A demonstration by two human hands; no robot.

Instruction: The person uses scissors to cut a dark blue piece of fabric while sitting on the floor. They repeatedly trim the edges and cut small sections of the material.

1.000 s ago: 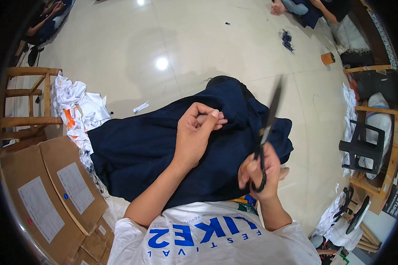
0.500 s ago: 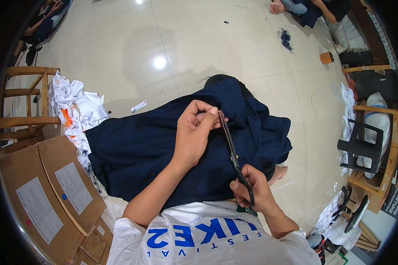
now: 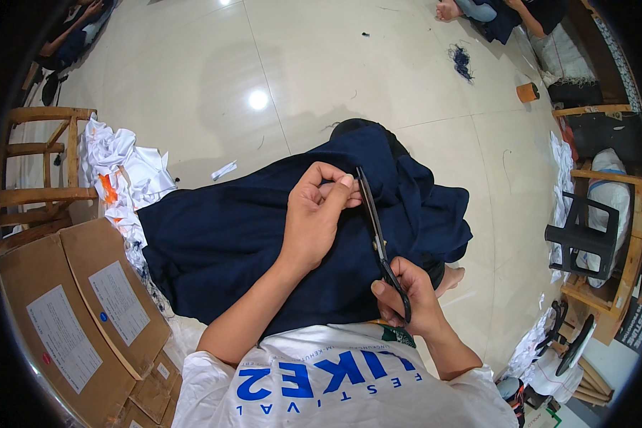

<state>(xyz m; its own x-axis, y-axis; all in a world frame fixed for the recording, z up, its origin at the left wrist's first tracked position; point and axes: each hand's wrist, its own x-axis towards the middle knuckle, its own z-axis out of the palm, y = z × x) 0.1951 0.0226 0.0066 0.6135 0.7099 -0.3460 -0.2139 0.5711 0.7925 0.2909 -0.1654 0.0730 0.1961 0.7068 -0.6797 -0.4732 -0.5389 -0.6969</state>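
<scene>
Across my lap lies a dark navy cloth garment [image 3: 228,242], bunched into folds on the right. Above it my left hand [image 3: 312,217] is closed in a pinch, thumb against the fingers. What it pinches is too small to make out. My right hand [image 3: 415,291] grips black-handled scissors [image 3: 375,230] by their loops. The scissors point away from me, their tips beside the left fingertips. Only a narrow gap shows between the blade tips.
Cardboard boxes [image 3: 57,314] stand at my left, near white cloth scraps [image 3: 125,167] and a wooden stool [image 3: 46,192]. A black plastic stool [image 3: 585,235] is at the right. Dark thread clumps [image 3: 461,63] lie on the tiled floor. Other people sit at both far corners.
The scissors have shifted slightly right and away from me, and their tips look a little more parted. My left hand keeps its pinch almost in place.
</scene>
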